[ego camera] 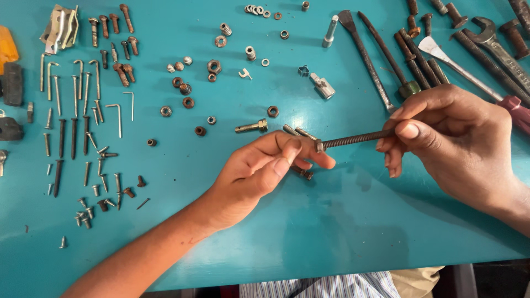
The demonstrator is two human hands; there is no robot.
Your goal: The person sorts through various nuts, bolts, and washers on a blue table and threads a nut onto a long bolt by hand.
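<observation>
My right hand [458, 140] pinches one end of a long dark threaded rod [356, 139] and holds it level above the teal table [309, 232]. At the rod's left tip sits a small nut [319, 145], gripped between the thumb and fingers of my left hand [259, 168]. Under my left fingers lie a short rusty bolt [302, 173] and two small threaded studs [298, 132]. A brass-coloured bolt [252, 127] lies just beyond my left hand.
Rows of nails, screws, hooks and hex keys [83, 110] fill the left side. Loose nuts and washers [187, 83] are scattered in the middle. Long chisels, bolts, a spanner [497, 47] and a red-handled screwdriver [516, 107] lie at the back right.
</observation>
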